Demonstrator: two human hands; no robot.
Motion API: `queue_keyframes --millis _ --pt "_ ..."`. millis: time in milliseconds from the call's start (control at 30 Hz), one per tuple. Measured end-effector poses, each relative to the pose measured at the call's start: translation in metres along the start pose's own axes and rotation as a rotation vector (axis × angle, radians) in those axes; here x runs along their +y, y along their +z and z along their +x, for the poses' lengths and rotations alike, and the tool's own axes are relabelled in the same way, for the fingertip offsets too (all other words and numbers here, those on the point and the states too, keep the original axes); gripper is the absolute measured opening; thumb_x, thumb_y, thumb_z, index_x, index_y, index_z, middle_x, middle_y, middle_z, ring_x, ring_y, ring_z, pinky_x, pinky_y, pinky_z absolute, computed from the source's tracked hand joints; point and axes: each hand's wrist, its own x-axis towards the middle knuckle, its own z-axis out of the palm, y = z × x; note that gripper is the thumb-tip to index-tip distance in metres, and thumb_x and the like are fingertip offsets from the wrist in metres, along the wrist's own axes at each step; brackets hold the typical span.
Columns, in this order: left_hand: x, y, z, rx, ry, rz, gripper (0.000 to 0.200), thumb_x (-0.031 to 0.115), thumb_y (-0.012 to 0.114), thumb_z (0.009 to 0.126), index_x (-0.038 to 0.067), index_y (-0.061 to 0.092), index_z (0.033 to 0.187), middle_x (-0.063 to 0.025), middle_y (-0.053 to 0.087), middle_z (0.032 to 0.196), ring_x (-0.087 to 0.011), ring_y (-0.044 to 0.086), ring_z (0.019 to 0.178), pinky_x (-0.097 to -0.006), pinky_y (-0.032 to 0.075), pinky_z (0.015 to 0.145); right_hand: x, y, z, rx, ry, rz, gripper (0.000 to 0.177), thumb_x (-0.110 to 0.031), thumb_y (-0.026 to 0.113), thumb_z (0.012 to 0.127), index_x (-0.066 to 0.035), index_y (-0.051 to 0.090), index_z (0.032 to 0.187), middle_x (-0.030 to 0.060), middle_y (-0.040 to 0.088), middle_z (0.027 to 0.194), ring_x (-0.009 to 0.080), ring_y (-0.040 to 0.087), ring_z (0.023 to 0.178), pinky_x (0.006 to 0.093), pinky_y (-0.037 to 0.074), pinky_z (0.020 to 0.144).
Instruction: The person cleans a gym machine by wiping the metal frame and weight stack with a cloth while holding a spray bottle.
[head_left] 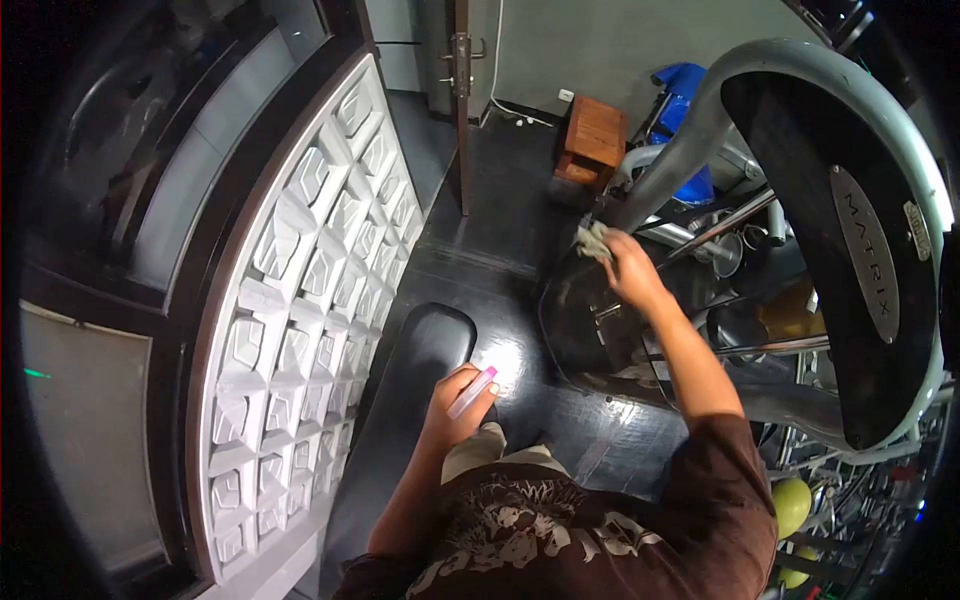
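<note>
My left hand [460,412] is wrapped around a small translucent bottle with a pink top [473,393], held in front of my body over the dark floor. Stretched out ahead to the right, my right hand [634,270] grips a crumpled, pale greenish cloth [595,242]. The cloth is right by the lower end of a thick grey tube [680,150] of the gym machine. That machine's dark panel carries a silver MATRIX plate [866,255]. Beneath my right forearm lies the machine's glossy black base [590,330].
A black padded bench [425,350] is near my left hand. White panels with raised hexagonal shapes [300,320] line the left side. Ahead are a wooden stool [595,135], a blue object [685,120] and a door edge [463,120]. Yellow-green balls [790,508] sit at lower right.
</note>
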Motion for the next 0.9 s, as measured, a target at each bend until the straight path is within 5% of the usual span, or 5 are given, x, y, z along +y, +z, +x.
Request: queue_keyframes --millis 133,367,433,700,900 --pt "0.001 -0.004 -0.012 0.061 -0.089 -0.003 0.009 0.002 0.064 0.089 -0.003 0.06 0.083 -0.0059 0.055 0.074 -0.0119 0.053 0.065 -0.0297 0.042 0.059 0.056 0.045 0.04 -0.648 -0.079 -0.522 0.039 -0.007 0.062 0.082 0.002 0.066 0.12 0.021 0.06 0.135 0.035 0.054 0.131 0.0427 0.045 0.108" --pt "-0.01 -0.005 -0.013 0.198 -0.109 -0.18 0.009 0.003 0.066 0.089 -0.002 0.062 0.082 -0.0044 0.055 0.072 -0.011 0.05 0.064 -0.0296 0.04 0.059 0.004 0.005 -0.081 -0.826 -0.334 -0.81 0.042 -0.021 0.049 0.092 -0.001 0.067 0.124 0.0208 0.055 0.145 0.0326 0.046 0.14 0.0461 0.031 0.118" --pt "-0.017 -0.007 -0.01 0.202 -0.062 -0.196 0.009 0.003 0.068 0.089 -0.002 0.063 0.083 -0.0041 0.055 0.071 -0.0107 0.052 0.063 -0.029 0.041 0.058 0.003 -0.003 -0.126 -0.893 -0.363 -0.768 0.034 -0.022 0.05 0.091 -0.006 0.075 0.108 0.0159 0.064 0.132 0.0303 0.052 0.131 0.0466 0.032 0.116" --pt "-0.02 -0.022 -0.014 0.238 -0.014 -0.202 0.011 0.005 0.069 0.09 -0.002 0.063 0.084 -0.0042 0.055 0.071 -0.011 0.053 0.063 -0.0288 0.042 0.058 0.001 0.001 -0.123 -1.092 -0.416 -0.739 0.032 -0.025 0.05 0.093 -0.009 0.076 0.101 0.0083 0.069 0.121 0.0261 0.056 0.121 0.0491 0.033 0.111" --pt "-0.038 -0.027 -0.027 0.257 -0.004 -0.092 0.014 0.009 0.068 0.093 -0.002 0.063 0.087 -0.0043 0.056 0.076 -0.0096 0.057 0.06 -0.0261 0.045 0.055 0.048 0.06 0.031 -0.684 -0.341 -0.938 0.028 -0.023 0.052 0.093 -0.012 0.076 0.103 0.0054 0.068 0.116 0.0236 0.056 0.118 0.0418 0.04 0.099"
